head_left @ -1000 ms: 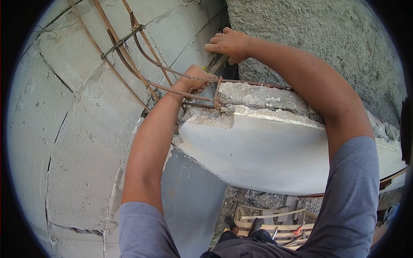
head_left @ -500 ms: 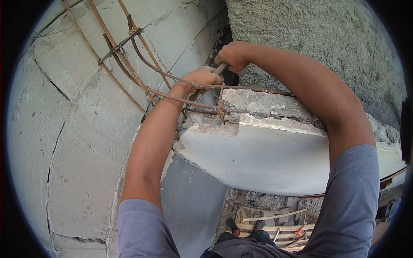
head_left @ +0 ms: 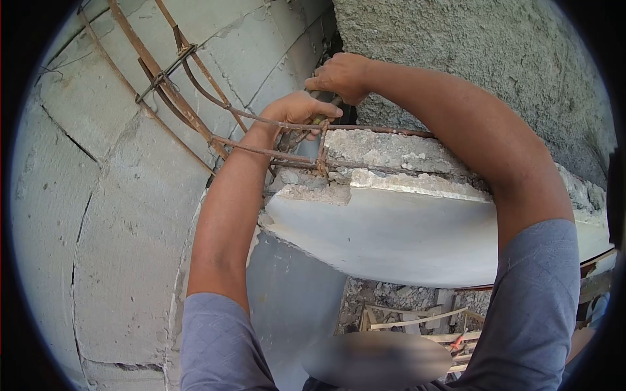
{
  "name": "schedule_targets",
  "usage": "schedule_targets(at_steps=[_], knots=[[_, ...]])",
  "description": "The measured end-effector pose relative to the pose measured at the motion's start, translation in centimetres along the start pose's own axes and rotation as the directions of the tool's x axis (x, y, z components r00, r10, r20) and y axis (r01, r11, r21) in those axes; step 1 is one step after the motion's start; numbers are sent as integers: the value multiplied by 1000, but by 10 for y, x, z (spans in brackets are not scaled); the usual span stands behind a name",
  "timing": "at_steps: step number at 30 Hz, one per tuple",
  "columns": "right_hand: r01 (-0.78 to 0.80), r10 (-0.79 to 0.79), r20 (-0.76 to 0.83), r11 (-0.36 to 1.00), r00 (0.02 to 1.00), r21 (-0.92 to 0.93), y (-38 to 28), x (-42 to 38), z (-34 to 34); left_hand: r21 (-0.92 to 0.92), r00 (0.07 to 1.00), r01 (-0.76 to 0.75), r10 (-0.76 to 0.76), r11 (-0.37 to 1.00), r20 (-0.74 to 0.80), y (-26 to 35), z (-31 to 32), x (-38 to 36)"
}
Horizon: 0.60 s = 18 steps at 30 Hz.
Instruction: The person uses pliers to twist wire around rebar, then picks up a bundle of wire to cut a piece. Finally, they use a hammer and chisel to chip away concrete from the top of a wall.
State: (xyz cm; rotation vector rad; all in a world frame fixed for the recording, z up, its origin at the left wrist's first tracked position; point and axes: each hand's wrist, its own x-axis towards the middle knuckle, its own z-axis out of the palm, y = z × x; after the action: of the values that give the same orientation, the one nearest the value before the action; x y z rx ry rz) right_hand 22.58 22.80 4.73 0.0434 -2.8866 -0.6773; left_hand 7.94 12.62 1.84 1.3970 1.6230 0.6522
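My left hand is closed around a long-handled tool beside the rusty rebar, at the broken end of a concrete beam. Just above and to the right, my right hand has its fingers wrapped round the tool's upper part. The tool's lower part runs down between the bars and is partly hidden by hand and rebar. A tie of rusty wire circles the bars at the beam's broken end.
A block wall fills the left, with bent rebar in front of it. Rough concrete stands at the upper right. Far below are a wooden frame, rubble and an orange-handled object.
Both hands have shifted slightly left and up in view. The tool's handles now look spread apart, and my left fingers are less tightly curled. A blurred patch now covers the feet below.
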Motion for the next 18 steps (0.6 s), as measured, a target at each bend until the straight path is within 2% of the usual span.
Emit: schedule_targets(at_steps=[1,3,4,7,8,10,11,13,16,18], knots=[[-73,60,166,995,984,74,-4,1,-4,171,996,-53,64,984,-60,-2,5,-4],[-162,59,448,967,892,194,-4,8,-1,504,961,-126,231,855,-152,-2,18,-14],[-221,44,578,945,815,240,-3,10,-1,646,930,-53,273,761,-245,-10,29,-13],[-255,40,567,917,823,306,-3,9,-4,639,898,-15,292,769,-330,-20,32,-7],[-255,82,507,925,858,282,-4,9,-5,545,923,-139,307,827,-231,-23,22,-4],[-259,158,380,937,912,234,-10,6,-13,462,984,-28,105,887,-141,-12,8,-5],[-254,163,386,947,908,196,-10,6,-17,424,996,32,4,905,-85,-7,5,-5],[-250,177,397,958,900,139,-15,6,-15,405,989,-17,76,914,-129,-10,6,-3],[-192,111,398,966,911,170,-15,4,-13,425,955,-101,208,900,-214,-19,18,-4],[-199,102,486,968,868,153,-15,10,-18,436,940,-128,249,891,-232,-21,21,-6]])
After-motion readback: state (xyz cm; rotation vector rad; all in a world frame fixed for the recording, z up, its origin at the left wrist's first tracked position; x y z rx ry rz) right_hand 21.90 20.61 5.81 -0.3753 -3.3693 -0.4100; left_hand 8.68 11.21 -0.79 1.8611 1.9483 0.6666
